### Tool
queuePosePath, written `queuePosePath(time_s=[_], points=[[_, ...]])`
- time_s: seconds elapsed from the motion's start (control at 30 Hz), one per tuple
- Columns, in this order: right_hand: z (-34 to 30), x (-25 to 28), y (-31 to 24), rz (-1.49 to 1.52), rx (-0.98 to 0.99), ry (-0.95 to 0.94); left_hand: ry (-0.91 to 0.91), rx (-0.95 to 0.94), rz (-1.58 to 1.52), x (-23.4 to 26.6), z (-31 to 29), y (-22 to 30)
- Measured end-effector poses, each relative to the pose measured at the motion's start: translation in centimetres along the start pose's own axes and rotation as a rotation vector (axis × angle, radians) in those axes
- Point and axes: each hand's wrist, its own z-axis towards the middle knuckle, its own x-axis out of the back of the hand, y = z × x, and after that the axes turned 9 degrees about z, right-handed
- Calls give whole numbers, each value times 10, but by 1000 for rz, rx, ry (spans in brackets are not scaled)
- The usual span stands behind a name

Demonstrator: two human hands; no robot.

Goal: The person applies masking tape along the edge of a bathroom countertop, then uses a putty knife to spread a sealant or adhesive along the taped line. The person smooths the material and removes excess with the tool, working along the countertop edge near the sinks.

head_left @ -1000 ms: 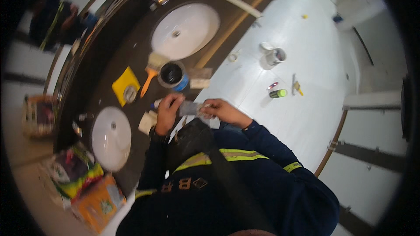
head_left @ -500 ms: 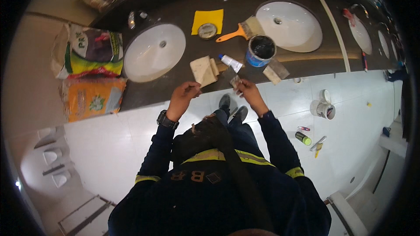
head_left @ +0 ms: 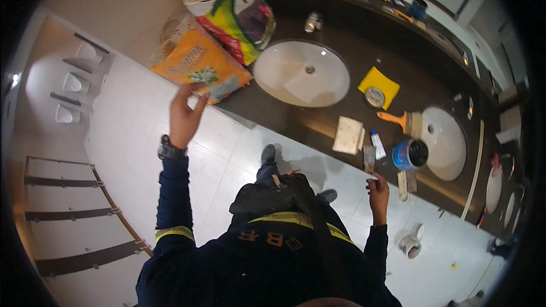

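A washroom with pale floor tiles (head_left: 142, 136) and a long dark vanity counter (head_left: 341, 119) running from the far left toward the near right, urinals on the wall at the far left.

On the left end of the counter sit two big sacks: a green and yellow one (head_left: 239, 14) leaning over an orange sack (head_left: 199, 62) whose lower corner juts past the counter edge. Next along is an oval white basin (head_left: 301, 74), then a second basin (head_left: 446, 142) farther right. Between them lie a yellow cloth (head_left: 380, 84) with a round tin on it, a pale folded sheet (head_left: 348, 135), an orange-handled brush (head_left: 398, 120), a small white tube (head_left: 377, 144) and a blue open can (head_left: 409, 154). A white cup (head_left: 410, 243) stands on the floor at the near right.

The left hand (head_left: 185, 115) is raised with fingers spread wide, fingertips at or just touching the orange sack's overhanging corner; it holds nothing. The right hand (head_left: 378, 190) is at the counter's near edge, fingers curled narrow beside a small dark flat piece (head_left: 369, 158) (whether it pinches anything I cannot tell).

Risks, as I judge them: the orange sack already overhangs, so a pull by one corner with an open hand could tip it off the counter, tear it and spill powder onto the tiles. The green sack leans on it and might slump after it toward the basin. On the right, a careless sweep of the arm could knock the open can, which sits close to the edge, onto the floor.
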Motion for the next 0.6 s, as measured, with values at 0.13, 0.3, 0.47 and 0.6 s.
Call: queuePosePath(time_s=[0.13, 0.3, 0.47, 0.6], points=[[33, -69, -112, -156, 281, -29, 238, -122, 300, 61, 64, -47], [61, -234, -320, -139, 552, -257, 57, -218, 431, 92, 120, -130], [71, -385, -465, -371, 850, -554, -240, -423, 291, 84, 134, -185], [91, -448, -508, -653, 989, -732, -356, -621, 194, 91, 146, -192]])
